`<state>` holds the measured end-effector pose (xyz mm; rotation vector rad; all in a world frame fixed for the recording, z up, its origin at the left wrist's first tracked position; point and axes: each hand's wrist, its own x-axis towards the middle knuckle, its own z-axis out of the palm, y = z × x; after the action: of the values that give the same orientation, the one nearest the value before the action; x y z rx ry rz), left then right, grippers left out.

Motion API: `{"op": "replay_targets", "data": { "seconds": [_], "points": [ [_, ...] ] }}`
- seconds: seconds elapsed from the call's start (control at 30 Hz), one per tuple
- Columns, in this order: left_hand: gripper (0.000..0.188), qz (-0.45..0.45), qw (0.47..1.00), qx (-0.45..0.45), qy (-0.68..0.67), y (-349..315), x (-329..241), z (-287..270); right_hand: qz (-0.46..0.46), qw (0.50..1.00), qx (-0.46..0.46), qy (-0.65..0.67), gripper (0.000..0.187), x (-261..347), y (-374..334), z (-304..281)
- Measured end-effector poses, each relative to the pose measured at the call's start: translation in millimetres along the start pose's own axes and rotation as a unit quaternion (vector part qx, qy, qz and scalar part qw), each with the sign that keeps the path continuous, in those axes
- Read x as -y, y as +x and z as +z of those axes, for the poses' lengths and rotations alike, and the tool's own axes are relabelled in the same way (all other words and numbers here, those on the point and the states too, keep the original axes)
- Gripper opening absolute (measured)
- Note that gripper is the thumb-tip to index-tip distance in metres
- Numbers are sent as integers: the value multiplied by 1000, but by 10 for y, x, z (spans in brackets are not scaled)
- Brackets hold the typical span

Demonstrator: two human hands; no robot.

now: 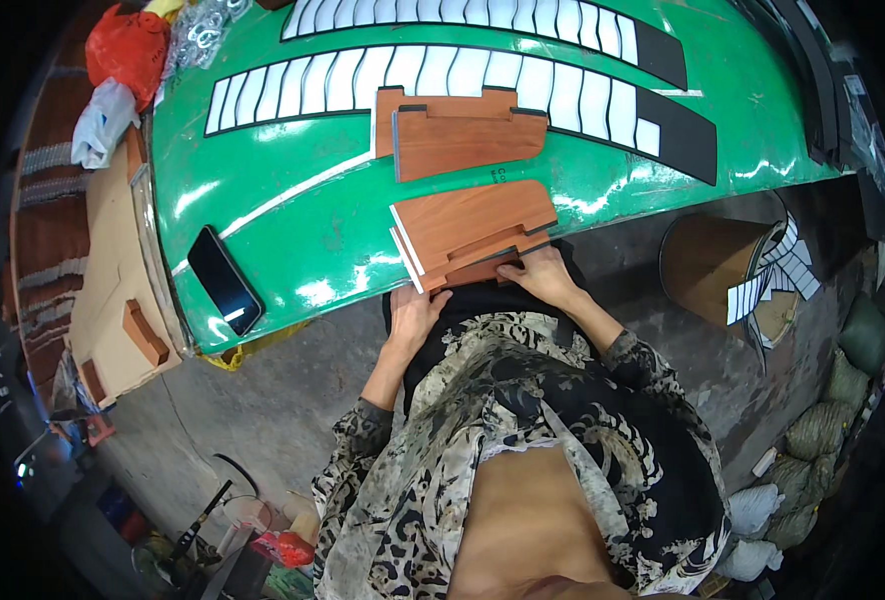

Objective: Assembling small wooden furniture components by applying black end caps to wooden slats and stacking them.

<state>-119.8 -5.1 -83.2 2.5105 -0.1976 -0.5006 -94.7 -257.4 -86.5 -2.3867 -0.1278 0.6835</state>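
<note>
At the near edge of the green table point(293, 245), a reddish-brown wood-look panel point(481, 272) lies partly hidden under a larger brown notched panel point(483, 215). My left hand point(416, 315) grips its left end, with some fingers hidden beneath. On the right end, my right hand point(547, 277) is closed with the thumb along the top; its other fingers are partly hidden. The larger panel has white strips on its left edge and rests mostly on the table. Farther back lies another pair of brown panels point(473, 140), one overlapping the other.
Two long black boards with white wavy-edged pieces point(363, 80) lie across the far side. A black phone point(226, 280) is near the left edge. Red and white bags point(108, 120) sit at far left. A brown bin point(708, 260) holding white strips stands right of the table.
</note>
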Motion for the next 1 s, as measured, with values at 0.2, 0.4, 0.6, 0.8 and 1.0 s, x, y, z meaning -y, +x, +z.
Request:
{"op": "replay_targets", "data": {
  "seconds": [0.2,0.4,0.6,0.8,1.0],
  "points": [
    [55,128,992,-10,-11,3,163,-25,-91,994,12,-57,71,107,-211,-13],
    [42,2,990,6,-141,-30,-72,-238,-111,993,-23,-40,67,118,-274,-81],
    [39,171,978,-98,-76,-114,-51,-136,-145,985,-92,-7,48,71,-500,-63],
    [29,282,939,-183,-68,-359,-295,-374,-314,903,-283,-75,43,628,-705,-656],
    [35,299,927,-222,-48,-370,-517,-566,-320,894,-190,-250,86,534,-189,-1115]
  ]
}}
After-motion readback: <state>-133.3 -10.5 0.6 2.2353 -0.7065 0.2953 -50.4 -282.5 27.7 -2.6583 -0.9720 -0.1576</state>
